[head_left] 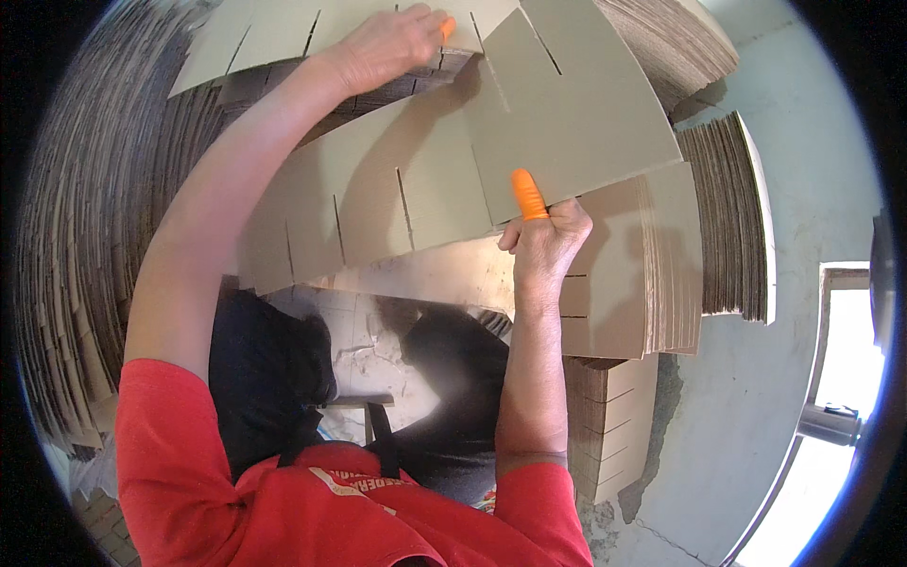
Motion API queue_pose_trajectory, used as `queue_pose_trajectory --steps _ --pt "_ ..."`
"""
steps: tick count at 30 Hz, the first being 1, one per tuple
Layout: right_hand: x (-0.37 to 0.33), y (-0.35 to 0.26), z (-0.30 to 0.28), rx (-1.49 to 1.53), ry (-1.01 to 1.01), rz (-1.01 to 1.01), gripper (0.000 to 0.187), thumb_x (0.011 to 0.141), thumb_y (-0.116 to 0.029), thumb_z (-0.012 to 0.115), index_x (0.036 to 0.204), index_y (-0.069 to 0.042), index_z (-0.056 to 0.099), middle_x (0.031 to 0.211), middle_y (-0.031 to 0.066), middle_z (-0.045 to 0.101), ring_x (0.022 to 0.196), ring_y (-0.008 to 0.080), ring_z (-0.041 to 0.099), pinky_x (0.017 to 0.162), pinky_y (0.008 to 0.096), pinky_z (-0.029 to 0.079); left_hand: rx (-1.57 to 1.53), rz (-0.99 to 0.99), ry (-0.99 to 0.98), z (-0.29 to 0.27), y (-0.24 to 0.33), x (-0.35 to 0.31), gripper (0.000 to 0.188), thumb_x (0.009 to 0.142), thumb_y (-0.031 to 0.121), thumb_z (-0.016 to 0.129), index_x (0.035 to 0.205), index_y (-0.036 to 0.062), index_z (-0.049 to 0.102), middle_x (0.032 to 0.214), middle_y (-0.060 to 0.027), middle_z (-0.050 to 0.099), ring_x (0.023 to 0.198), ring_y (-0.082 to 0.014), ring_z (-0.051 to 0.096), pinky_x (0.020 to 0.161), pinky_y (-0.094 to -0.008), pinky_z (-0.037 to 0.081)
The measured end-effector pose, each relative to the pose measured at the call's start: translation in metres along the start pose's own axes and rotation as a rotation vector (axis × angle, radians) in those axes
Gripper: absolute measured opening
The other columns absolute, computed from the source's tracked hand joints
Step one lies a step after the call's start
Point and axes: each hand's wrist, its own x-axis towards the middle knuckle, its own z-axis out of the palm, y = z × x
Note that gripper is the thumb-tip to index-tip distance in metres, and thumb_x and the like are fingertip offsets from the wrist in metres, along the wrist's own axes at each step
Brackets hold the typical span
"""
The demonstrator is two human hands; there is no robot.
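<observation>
My left hand (402, 42), an orange sleeve on one digit, reaches to the far side. Its fingers are curled at a pale slotted cardboard strip (274, 38); the fingertips are partly hidden. Closer in, my right hand (548, 236) grips the near edge of a wide cardboard sheet (586, 113). Its orange-sleeved digit lies on top of the sheet while the other fingers are curled at the edge. Beneath that sheet, another slotted cardboard strip (368, 189) slants down to the left, with the shadow of my left arm across it.
Tall stacks of cardboard (85, 236) fill the left side. A standing bundle (628, 265) is right of my right hand, with another stack (727, 217) by the wall (718, 406). A lower slotted stack (619, 425) sits below. A bright window (841, 350) is far right.
</observation>
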Motion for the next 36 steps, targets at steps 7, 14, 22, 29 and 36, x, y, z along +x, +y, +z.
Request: queue_pose_trajectory --steps 7,14,22,29,36 --pt "-0.001 -0.009 0.004 0.017 -0.051 -0.09 0.024 0.067 0.014 0.039 0.078 0.008 0.059 0.058 0.0072 0.052 0.043 0.0138 0.05 0.039 0.0276 0.039 -0.057 0.023 -0.213 -0.018 0.039 -0.006 0.028 0.074 0.005 0.062 0.1 -0.006 0.067 0.116 -0.0124 0.06 0.096 -0.0203 0.059 0.065 -0.0254 0.059" --pt "0.006 -0.006 -0.01 -0.113 -0.081 -0.077 0.027 0.077 0.015 0.039 0.086 0.006 0.063 0.055 0.0065 0.056 0.038 0.0104 0.051 0.035 0.0231 0.038 -0.038 0.156 -0.187 -0.056 0.081 0.002 0.026 0.07 0.008 0.065 0.09 -0.0075 0.07 0.118 -0.0192 0.062 0.095 -0.0206 0.059 0.061 -0.0233 0.058" --pt "0.004 -0.017 -0.01 -0.162 0.086 -0.189 0.027 0.066 0.018 0.051 0.086 0.006 0.064 0.066 0.0064 0.061 0.055 0.0096 0.053 0.047 0.0253 0.042 -0.386 0.005 -0.247 -0.097 0.168 -0.022 0.049 0.073 0.027 0.074 0.105 -0.0085 0.066 0.112 -0.024 0.064 0.098 -0.0269 0.06 0.068 -0.0359 0.058" --pt "-0.006 -0.02 -0.007 -0.093 0.037 -0.219 0.023 0.078 0.017 0.042 0.085 0.008 0.061 0.059 0.0066 0.056 0.039 0.01 0.051 0.035 0.0244 0.038 -0.127 -0.658 -0.027 -0.028 0.04 -0.002 0.056 0.088 0.031 0.069 0.13 -0.0029 0.053 0.135 -0.0187 0.055 0.118 -0.0349 0.052 0.098 -0.0432 0.045" --pt "-0.01 -0.027 -0.002 -0.096 0.007 -0.145 0.02 0.059 0.017 0.057 0.061 0.0 0.045 0.052 0.0047 0.051 0.05 0.0106 0.049 0.044 0.0291 0.04 0.021 -0.394 -0.393 0.052 -0.047 -0.035 0.048 0.079 0.005 0.066 0.125 -0.0014 0.056 0.126 -0.0157 0.058 0.113 -0.0314 0.054 0.097 -0.0411 0.045"
